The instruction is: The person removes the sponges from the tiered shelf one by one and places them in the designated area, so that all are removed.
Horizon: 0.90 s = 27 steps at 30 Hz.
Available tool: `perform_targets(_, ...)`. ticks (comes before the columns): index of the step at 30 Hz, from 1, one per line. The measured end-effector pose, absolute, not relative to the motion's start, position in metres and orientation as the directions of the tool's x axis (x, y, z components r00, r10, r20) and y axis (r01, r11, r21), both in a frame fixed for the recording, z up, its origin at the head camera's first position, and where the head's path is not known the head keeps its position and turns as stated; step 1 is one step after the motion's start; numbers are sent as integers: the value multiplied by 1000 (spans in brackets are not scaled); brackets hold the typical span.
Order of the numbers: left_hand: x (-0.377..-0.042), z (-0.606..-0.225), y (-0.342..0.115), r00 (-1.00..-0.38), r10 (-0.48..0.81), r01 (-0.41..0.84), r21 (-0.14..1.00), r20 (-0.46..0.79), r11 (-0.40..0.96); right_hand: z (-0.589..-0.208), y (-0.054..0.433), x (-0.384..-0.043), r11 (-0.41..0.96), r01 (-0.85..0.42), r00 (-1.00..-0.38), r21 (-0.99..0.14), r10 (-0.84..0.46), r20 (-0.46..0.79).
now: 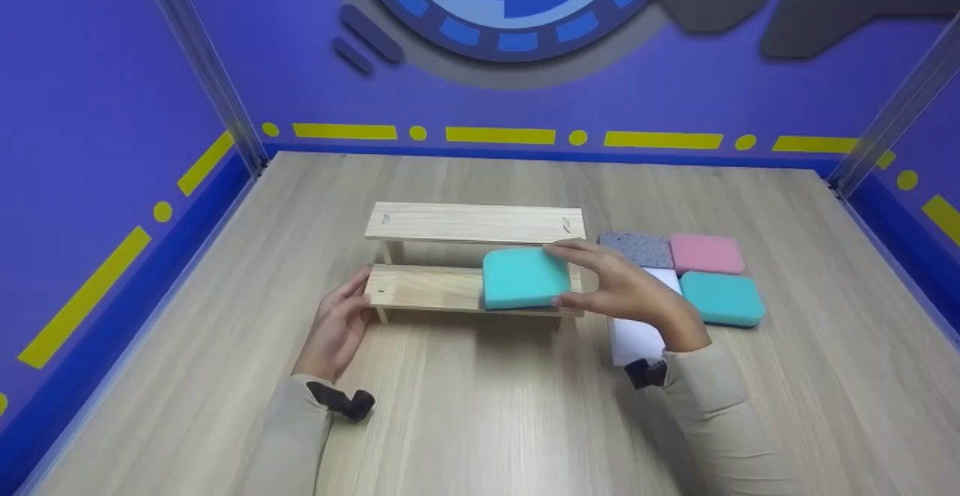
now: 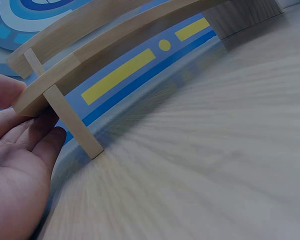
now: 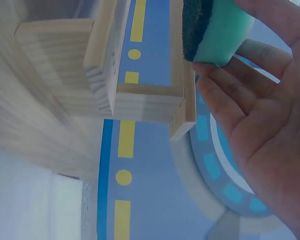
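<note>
A two-tier wooden rack stands on the table, its rear plank higher than the front one. At the left end of the front plank, my left hand pinches the wood, thumb above and fingers beneath in the left wrist view. My right hand grips a teal sponge by its right side, thumb on the near edge and fingers on the far one. In the head view the sponge overlaps the right part of the front plank. Its dark scouring layer shows in the right wrist view.
Right of the rack lie a speckled grey block, a pink sponge and a second teal sponge. White pieces lie partly under my right forearm. Blue printed walls border the table at the back and sides.
</note>
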<state>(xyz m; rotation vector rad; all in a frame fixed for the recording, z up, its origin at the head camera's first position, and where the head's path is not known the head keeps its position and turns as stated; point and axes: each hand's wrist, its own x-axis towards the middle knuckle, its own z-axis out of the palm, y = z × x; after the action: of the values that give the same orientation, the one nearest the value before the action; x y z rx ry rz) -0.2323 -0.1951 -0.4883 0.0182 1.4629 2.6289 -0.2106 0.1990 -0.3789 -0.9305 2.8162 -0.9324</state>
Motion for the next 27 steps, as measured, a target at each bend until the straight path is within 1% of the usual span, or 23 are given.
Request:
perform_targets(12, -233, -489, -195, -992, 117, -106, 841, -51, -531, -380, 220, -206, 639, -505, -843, -580, -510, 171)
perform_targets(20, -233, -489, -195, -992, 118, -103, 843, -47, -528, -381, 233, -203, 657, -517, -844, -549, -497, 200)
perform_targets(27, -232, -488, -195, -991, 124, -105, 844, -46, -527, -381, 245, -199, 655, -519, -846, -549, -485, 221)
